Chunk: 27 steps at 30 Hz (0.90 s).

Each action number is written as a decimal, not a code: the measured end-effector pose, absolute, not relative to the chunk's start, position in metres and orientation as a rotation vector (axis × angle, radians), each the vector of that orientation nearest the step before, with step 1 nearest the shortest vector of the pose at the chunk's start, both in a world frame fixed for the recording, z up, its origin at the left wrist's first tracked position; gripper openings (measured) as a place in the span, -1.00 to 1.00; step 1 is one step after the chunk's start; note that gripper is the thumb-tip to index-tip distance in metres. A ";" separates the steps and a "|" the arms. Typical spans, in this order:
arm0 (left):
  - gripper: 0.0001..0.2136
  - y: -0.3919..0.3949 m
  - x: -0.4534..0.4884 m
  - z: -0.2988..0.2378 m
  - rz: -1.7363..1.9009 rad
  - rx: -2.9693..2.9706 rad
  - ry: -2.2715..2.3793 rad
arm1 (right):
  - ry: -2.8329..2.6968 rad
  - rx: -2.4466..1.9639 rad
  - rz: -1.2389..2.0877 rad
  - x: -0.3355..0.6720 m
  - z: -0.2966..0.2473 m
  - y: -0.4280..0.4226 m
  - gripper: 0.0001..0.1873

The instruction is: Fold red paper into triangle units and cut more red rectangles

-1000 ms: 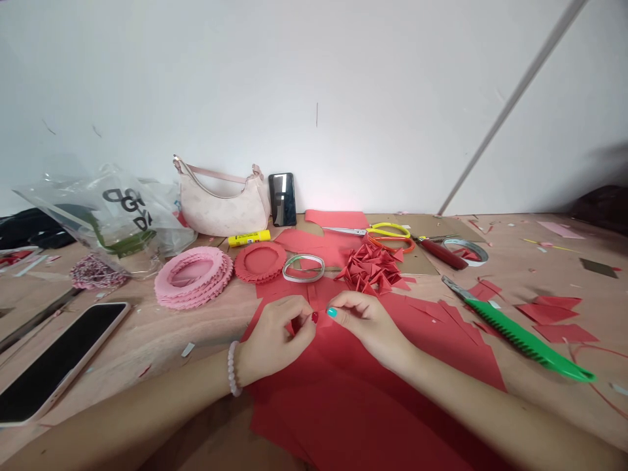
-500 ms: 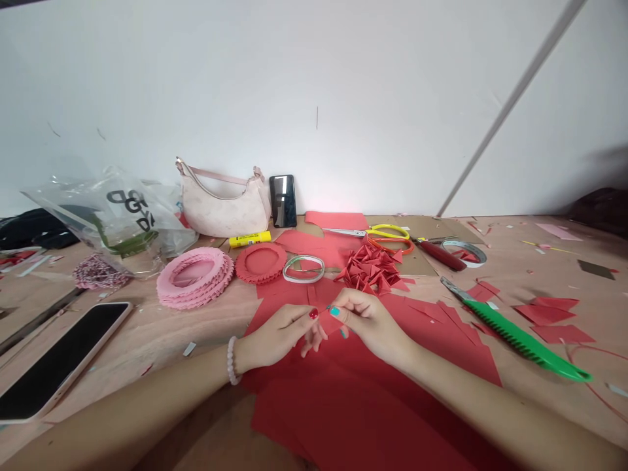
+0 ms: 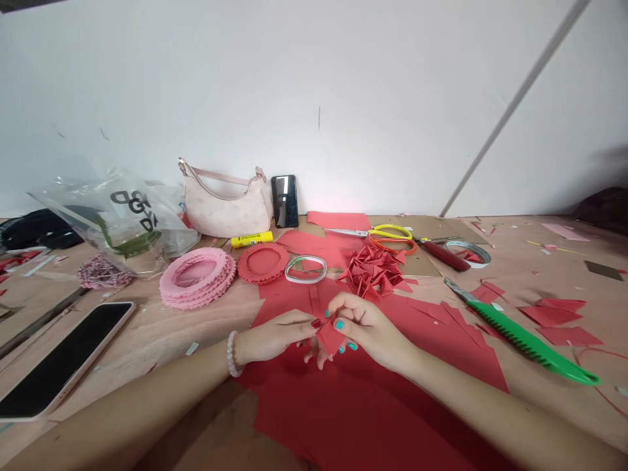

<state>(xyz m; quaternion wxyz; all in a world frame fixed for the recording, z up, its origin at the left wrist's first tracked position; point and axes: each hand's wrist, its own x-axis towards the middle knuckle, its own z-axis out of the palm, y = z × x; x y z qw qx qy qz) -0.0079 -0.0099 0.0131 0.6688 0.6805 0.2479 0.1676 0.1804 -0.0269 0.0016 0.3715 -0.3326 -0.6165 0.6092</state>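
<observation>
A small piece of red paper (image 3: 330,337) is pinched between both hands above the large red paper sheets (image 3: 343,418). My left hand (image 3: 282,337), with a beaded bracelet at the wrist, is closed on its left edge. On the other side my right hand (image 3: 367,327) grips it between thumb and fingers. Just beyond the hands lies a pile of folded red paper pieces (image 3: 373,271). A white tape roll (image 3: 305,280) rests left of that pile, beside a red scalloped paper ring (image 3: 263,280).
Pink scalloped rings (image 3: 169,288), a phone (image 3: 63,363) and a glue stick (image 3: 252,239) lie to the left. Scissors (image 3: 392,232), a green-handled knife (image 3: 534,340) and red scraps (image 3: 554,313) are at the right. A handbag (image 3: 226,209) and another phone (image 3: 285,201) lean against the wall.
The small red paper has been turned so that more of its face shows between the fingers. My right fingers have shifted around it. The view has moved slightly.
</observation>
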 end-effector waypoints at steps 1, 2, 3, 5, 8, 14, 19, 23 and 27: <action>-0.71 -0.010 -0.007 0.014 0.371 1.536 0.574 | -1.581 -0.835 1.585 0.180 0.002 -0.027 -0.73; -0.75 -0.011 -0.006 0.014 0.365 1.535 0.594 | -1.583 -0.815 1.603 0.180 0.001 -0.027 -0.73; -0.80 -0.011 -0.005 0.014 0.364 1.535 0.615 | -1.589 -0.800 1.613 0.180 0.001 -0.027 -0.73; -0.85 -0.012 -0.003 0.014 0.371 1.548 0.651 | -1.617 -0.794 1.605 0.179 0.000 -0.028 -0.76; -0.84 -0.013 -0.001 0.013 0.392 1.599 0.664 | -1.705 -0.830 1.540 0.179 -0.001 -0.031 -0.83; -0.82 -0.013 0.001 0.009 0.543 1.659 0.775 | -2.024 -0.958 0.972 0.179 0.000 -0.038 -0.50; -0.80 -0.013 0.001 0.011 0.554 1.635 0.844 | -1.909 -1.042 0.907 0.180 0.001 -0.034 -0.86; -0.83 -0.013 0.001 0.012 0.548 1.642 0.846 | -1.862 -1.079 0.973 0.180 0.002 -0.032 -0.88; -0.80 -0.012 0.001 0.010 0.535 1.665 0.847 | -1.850 -1.039 1.017 0.179 0.001 -0.033 -0.88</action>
